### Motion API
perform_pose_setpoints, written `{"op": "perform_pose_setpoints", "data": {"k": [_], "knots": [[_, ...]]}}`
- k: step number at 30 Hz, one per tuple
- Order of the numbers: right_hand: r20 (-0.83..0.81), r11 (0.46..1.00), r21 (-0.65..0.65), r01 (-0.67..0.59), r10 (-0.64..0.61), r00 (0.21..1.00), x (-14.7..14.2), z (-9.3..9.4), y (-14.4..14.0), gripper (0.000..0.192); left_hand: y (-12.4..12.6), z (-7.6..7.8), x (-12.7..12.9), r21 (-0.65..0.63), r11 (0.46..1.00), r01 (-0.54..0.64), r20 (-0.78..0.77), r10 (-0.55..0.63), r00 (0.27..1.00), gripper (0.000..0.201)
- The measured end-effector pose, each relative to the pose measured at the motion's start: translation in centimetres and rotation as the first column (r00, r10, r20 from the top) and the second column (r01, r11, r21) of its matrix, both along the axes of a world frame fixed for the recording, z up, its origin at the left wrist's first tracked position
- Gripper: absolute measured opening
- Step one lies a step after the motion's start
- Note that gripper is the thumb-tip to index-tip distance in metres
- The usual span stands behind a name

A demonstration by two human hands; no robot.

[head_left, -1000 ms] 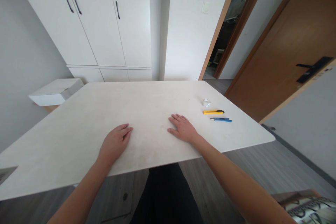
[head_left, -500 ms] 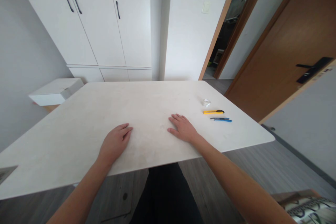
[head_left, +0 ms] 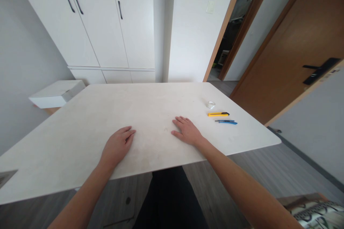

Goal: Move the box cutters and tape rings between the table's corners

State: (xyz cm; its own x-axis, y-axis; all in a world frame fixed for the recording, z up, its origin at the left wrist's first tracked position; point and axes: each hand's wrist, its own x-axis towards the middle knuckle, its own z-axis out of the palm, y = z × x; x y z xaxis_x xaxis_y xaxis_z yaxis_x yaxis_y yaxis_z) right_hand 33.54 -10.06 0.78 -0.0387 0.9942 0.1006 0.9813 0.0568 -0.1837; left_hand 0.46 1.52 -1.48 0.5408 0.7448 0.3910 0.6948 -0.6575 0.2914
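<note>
White cabinet doors (head_left: 88, 21) with dark handles fill the back wall, and a pale, matte rectangular tabletop (head_left: 150, 107) occupies the middle of the view. At far left, beyond the table's corner, stands a low white box-like side unit (head_left: 57, 93). On the near part of the tabletop the left hand (head_left: 118, 146) lies palm down, fingers together and extended, grasping nothing. Well apart from it, to the right, the right hand (head_left: 187, 131) lies likewise flat on the surface, fingers slightly spread, released and empty. Farther right, near the table's right edge, three small objects lie close together but apart from either hand: a small clear ring-shaped roll of tape (head_left: 211, 105) at the back; just in front of it a yellow utility knife with a black tip (head_left: 218, 114), lying crosswise; and nearest the person a slim blue pen-like tool (head_left: 226, 122), parallel to the knife. The right hand is the nearer to these. At far right, a brown wooden door (head_left: 295, 53) with a black lever handle stands open.
</note>
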Motion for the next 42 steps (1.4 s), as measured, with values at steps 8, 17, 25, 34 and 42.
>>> {"op": "perform_pose_setpoints", "data": {"k": [8,17,25,34,42], "knots": [[0.015,1.000,-0.010,0.007,-0.007,1.000,-0.1,0.2,0.0,0.070,0.0,0.0,0.0,0.011,1.000,0.008,0.007,-0.008,1.000,0.044],[0.011,1.000,-0.007,0.015,-0.015,1.000,-0.2,0.2,-0.1,0.069,-0.1,0.1,0.0,0.026,1.000,0.016,0.001,-0.016,1.000,0.044],[0.008,0.999,0.039,-0.004,0.004,1.000,0.0,-0.3,0.0,0.066,-0.1,0.0,-0.1,0.019,1.000,0.009,-0.002,-0.009,1.000,0.046],[-0.111,0.973,0.232,-0.002,0.029,0.993,5.2,0.0,-2.1,0.033,0.1,0.0,0.0,-0.001,1.000,0.013,0.010,-0.013,1.000,0.048],[0.089,0.901,0.157,0.405,-0.421,0.903,20.2,1.9,-8.3,0.029,0.2,-0.2,-0.1,-0.020,1.000,0.008,0.015,-0.007,1.000,0.050]]}}
